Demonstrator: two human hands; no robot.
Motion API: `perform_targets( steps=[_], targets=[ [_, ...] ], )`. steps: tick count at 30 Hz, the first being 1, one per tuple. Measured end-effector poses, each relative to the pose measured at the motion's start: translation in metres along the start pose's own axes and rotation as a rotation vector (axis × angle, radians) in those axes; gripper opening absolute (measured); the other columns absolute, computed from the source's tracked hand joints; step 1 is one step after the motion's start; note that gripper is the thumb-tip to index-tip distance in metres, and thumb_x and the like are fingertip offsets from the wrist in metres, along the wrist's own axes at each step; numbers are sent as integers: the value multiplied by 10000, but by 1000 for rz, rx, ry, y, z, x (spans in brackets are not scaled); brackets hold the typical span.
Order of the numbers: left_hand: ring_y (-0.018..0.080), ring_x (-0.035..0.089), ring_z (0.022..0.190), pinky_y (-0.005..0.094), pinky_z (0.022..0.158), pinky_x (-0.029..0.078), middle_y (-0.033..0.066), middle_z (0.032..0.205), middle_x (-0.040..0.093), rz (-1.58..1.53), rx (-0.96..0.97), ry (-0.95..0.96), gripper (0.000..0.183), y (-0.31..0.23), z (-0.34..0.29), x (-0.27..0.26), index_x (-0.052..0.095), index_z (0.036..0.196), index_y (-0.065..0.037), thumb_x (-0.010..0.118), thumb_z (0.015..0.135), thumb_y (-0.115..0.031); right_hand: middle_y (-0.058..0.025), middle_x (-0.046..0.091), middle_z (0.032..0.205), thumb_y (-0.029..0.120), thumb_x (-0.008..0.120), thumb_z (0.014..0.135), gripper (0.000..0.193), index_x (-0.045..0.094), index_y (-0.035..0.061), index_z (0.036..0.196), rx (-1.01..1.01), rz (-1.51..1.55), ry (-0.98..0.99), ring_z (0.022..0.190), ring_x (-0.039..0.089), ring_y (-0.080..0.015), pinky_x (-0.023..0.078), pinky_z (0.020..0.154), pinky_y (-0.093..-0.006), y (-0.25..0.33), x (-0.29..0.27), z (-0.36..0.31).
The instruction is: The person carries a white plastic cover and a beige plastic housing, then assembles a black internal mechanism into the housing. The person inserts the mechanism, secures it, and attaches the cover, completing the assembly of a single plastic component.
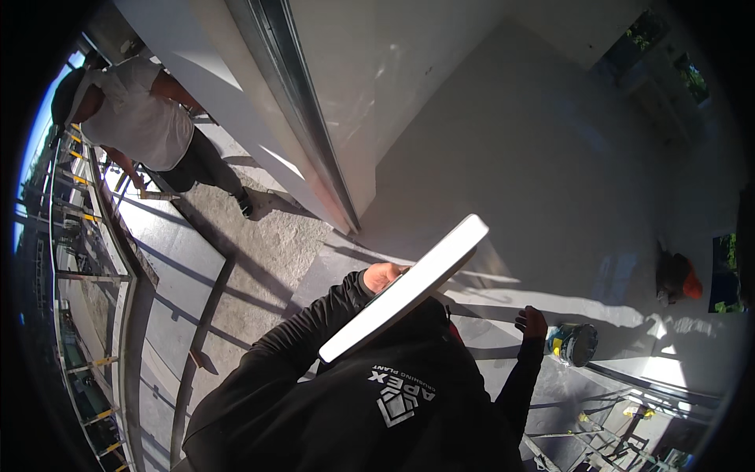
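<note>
My left hand (383, 277) is closed at the back edge of a long, white, flat slab with rounded corners, which looks like a plasterer's float (405, 291). It is held aslant in front of my chest, and its far side and any handle are hidden. Off to the right, my right hand (532, 322) hangs in shade with its fingers loosely bent and slightly apart. Nothing shows in it. Close beside that hand stands a dark bucket (580, 344) with a blue and yellow label.
A person in a white shirt (138, 114) stands at the far left by large grey panels (169, 252) and a railing (94, 275). A metal-edged wall end (303, 118) rises ahead. Scaffold-like frames (605, 436) are at lower right. A dark-and-orange shape (680, 279) lies far right.
</note>
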State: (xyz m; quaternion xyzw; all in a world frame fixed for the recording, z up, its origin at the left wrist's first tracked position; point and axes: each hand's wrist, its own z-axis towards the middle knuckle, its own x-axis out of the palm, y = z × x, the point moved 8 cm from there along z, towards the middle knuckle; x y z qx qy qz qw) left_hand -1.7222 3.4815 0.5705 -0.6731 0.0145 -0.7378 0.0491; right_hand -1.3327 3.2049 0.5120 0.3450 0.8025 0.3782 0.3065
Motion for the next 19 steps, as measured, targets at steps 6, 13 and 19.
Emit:
perform_targets(
  steps=[6, 13, 19],
  targets=[
    [320, 685, 1130, 433, 888, 601, 275, 1314, 629, -95, 383, 25, 645, 3, -89, 46, 417, 1465, 99, 584, 926, -212, -100, 738, 890, 263, 675, 963, 278, 681, 26, 1108, -26, -710, 718, 686, 704, -197, 569, 585, -354, -68, 117, -15],
    [288, 619, 888, 394, 759, 528, 211, 1121, 615, 124, 991, -514, 803, 85, -256, 80, 397, 1436, 55, 628, 907, -504, -77, 739, 795, 366, 712, 934, 346, 725, 21, 958, -165, -1299, 992, 642, 685, -147, 546, 605, -304, -74, 279, 42],
    [226, 479, 691, 360, 646, 431, 145, 896, 538, 107, 1184, -532, 1005, 61, -339, 101, 446, 1297, 23, 702, 730, -767, -45, 698, 836, 172, 650, 982, 158, 660, 15, 1007, -86, -1080, 1074, 653, 642, -99, 532, 543, -256, -52, 472, -7]
  ],
)
